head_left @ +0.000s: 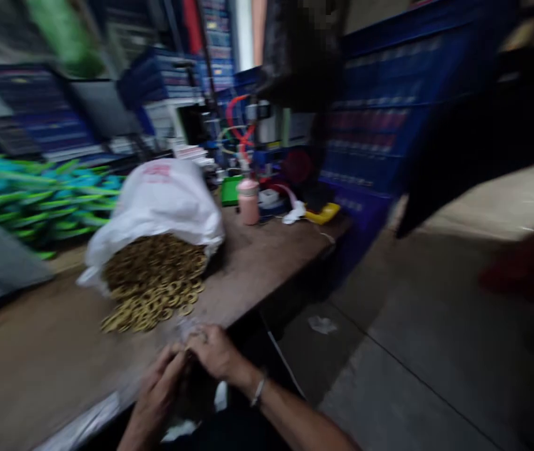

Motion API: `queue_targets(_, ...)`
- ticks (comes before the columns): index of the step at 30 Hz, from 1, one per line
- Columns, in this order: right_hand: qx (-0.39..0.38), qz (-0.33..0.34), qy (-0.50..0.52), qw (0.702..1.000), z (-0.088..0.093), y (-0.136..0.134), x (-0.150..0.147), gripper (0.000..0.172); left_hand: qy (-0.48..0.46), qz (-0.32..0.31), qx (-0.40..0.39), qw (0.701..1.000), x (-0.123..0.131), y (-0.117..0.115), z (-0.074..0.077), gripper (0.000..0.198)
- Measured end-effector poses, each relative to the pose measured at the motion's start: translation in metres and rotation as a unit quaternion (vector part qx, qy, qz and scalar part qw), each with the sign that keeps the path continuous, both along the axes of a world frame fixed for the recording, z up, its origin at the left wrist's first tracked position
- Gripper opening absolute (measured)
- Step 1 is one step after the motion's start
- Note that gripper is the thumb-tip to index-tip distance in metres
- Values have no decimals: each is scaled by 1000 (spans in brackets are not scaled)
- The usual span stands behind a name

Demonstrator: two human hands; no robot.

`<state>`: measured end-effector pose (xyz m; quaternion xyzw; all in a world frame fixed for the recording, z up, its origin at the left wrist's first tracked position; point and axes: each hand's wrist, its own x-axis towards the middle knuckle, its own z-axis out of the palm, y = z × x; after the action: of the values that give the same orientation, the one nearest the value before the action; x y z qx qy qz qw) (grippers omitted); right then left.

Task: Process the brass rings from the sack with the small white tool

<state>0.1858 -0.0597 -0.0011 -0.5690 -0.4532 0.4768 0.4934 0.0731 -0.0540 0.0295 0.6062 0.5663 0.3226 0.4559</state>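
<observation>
At the table's near edge my two hands meet, their fingers closed and pressed together. My left hand [161,379] has its thumb and fingers bunched against the right one. My right hand [217,354], with a bracelet [258,388] on its wrist, curls its fingers inward. Whatever sits between the fingertips is too small and blurred to name. Just beyond them a heap of brass-coloured rings [154,304] spills from the mouth of a white woven sack [168,194] lying on its side. A whitish, see-through scrap [185,324] shows beside my right fingers.
The brown table [248,266] carries a pile of green and blue strips [46,197], a pink bottle [248,203], a green tray [230,190] and a yellow object [323,213]. Blue racks [375,119] stand behind. On the floor at right lies a plastic scrap [322,324].
</observation>
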Motion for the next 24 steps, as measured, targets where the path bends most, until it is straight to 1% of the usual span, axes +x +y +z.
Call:
queue_targets(1,7,16,4,1000,2,2,0,19,-65,-27,-66,995,-6,4,-6,38)
queue_targets(2,21,13,4,1000,4,5,-1,18,-129,-41,-122,983,-11,7,-12,36)
queue_targets(3,30,20,4,999,4,8,-2,18,-174,-48,-155,971,-16,9,-17,34)
queue_targets(4,31,29,4,999,4,10,-4,19,-199,-49,-176,963,-20,10,-21,33)
queue_targets(6,13,45,-4,999,2,14,-8,23,-229,-46,-193,953,-27,10,-24,32)
queue_targets(8,6,50,-40,998,-2,16,-11,25,-244,-38,-198,949,-33,8,-22,31)
queue_targets(10,19,56,-107,993,-7,17,-14,23,-250,-25,-195,948,-38,7,-21,30)
queue_targets(12,48,94,-180,978,-11,16,-18,17,-254,-14,-183,950,-42,9,-21,30)
queue_targets(14,73,135,-232,961,-12,15,-22,13,-263,-11,-170,950,-45,11,-23,30)
queue_targets(17,78,164,-281,942,-10,13,-29,20,-277,-9,-159,948,-48,14,-26,28)
queue_targets(21,66,171,-338,923,-7,15,-33,26,-268,-2,-140,953,-51,15,-28,29)
queue_targets(24,65,165,-362,915,-6,18,-33,29,-254,1,-136,958,-52,14,-27,29)
